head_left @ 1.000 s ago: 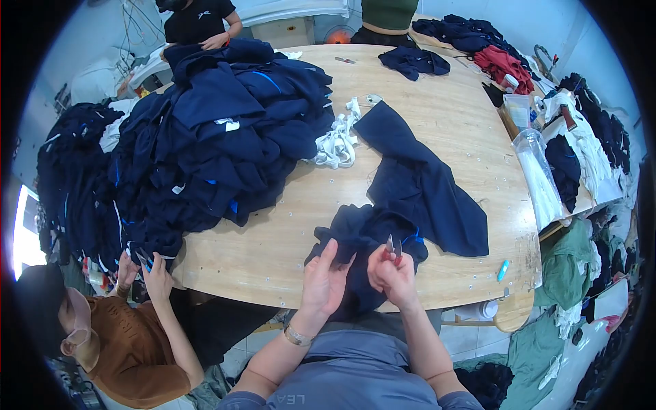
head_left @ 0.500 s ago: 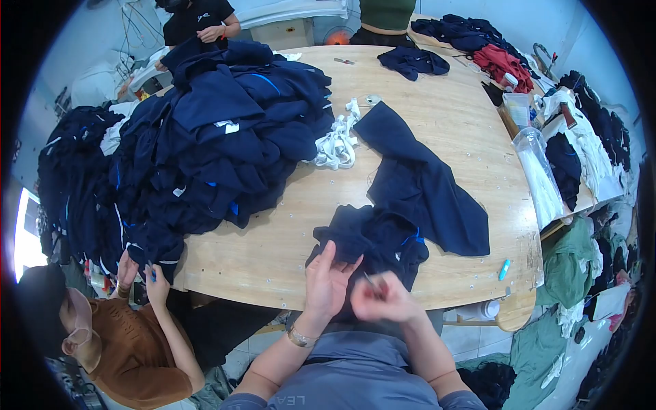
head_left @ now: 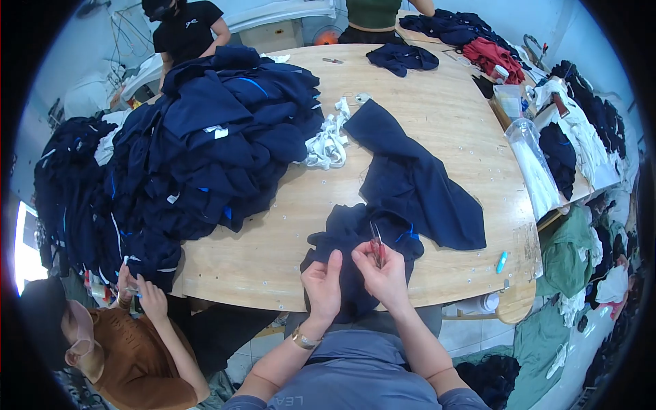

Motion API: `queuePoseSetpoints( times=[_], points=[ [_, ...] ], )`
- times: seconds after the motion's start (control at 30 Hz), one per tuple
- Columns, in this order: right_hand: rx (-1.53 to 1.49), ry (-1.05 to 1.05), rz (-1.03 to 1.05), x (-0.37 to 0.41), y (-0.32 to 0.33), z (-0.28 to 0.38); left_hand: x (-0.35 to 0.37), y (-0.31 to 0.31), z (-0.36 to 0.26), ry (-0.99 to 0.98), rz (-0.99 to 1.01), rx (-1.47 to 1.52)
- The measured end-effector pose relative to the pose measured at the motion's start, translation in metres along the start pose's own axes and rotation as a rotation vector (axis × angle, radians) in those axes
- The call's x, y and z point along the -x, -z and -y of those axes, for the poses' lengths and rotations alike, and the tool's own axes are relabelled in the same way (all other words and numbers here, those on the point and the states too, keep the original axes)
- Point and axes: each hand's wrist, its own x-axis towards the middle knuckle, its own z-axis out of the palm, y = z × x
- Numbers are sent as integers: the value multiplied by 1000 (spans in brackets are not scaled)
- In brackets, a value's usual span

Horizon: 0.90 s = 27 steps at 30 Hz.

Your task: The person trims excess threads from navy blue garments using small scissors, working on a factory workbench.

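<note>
The right hand's (head_left: 384, 277) fingers are clenched around one pair of red-handled snips (head_left: 376, 244), blades pointing away from the person and resting on the dark cloth. Just beside it, the left hand's (head_left: 323, 285) fingers pinch a fold of the navy garment (head_left: 342, 229). This garment lies bunched at the near edge of the wooden table (head_left: 444, 116), right in front of the person.

A second navy garment (head_left: 410, 181) lies spread out behind it, touching it. One bundle of white strips (head_left: 326, 145) sits beside the one large heap of navy garments (head_left: 212, 137) on the left. A single blue pen (head_left: 502, 262) lies near the right rim. At the far end lie one small navy piece (head_left: 400, 58) and one red garment (head_left: 488, 55).

Three other people stand around the table: one in brown (head_left: 130, 355), one in black (head_left: 184, 31), one in green (head_left: 372, 12).
</note>
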Motion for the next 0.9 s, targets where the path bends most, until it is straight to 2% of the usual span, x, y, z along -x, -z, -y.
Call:
queuePoseSetpoints(
  times=[0.13, 0.2, 0.23, 0.3, 0.4, 0.47, 0.53, 0.63, 0.73, 0.8, 0.87, 0.9],
  points=[
    [111, 32, -43, -2, 2, -2, 4, -5, 4, -181, 86, -168],
    [202, 88, -45, -4, 4, -2, 2, -13, 1, -150, 54, -110],
    [-7, -24, 6, -4, 7, -1, 1, -16, 0, -133, 35, -81],
    [-425, -242, 123, -6, 10, 1, -3, -10, 2, 36, 50, 134],
    [-744, -304, 201, -8, 16, -11, -4, -10, -5, 174, 96, 309],
    [-839, -328, 219, -8, 16, -10, -6, -10, -11, 258, 139, 388],
    [-951, -352, 256, -8, 18, -10, -7, -7, -11, 257, 148, 394],
    [-789, -239, 170, -5, 13, -8, -9, -6, -7, 204, 115, 356],
    [-159, -29, 39, -2, 2, -6, -8, 0, 9, 140, 114, 286],
    [124, 146, -1, -6, -2, -17, -7, 2, 12, 144, 140, 283],
    [66, 118, 7, -7, -2, -22, -7, 2, 8, 191, 172, 324],
    [-84, 26, 50, -6, -1, -18, -6, -1, 1, 227, 181, 344]
  ],
)
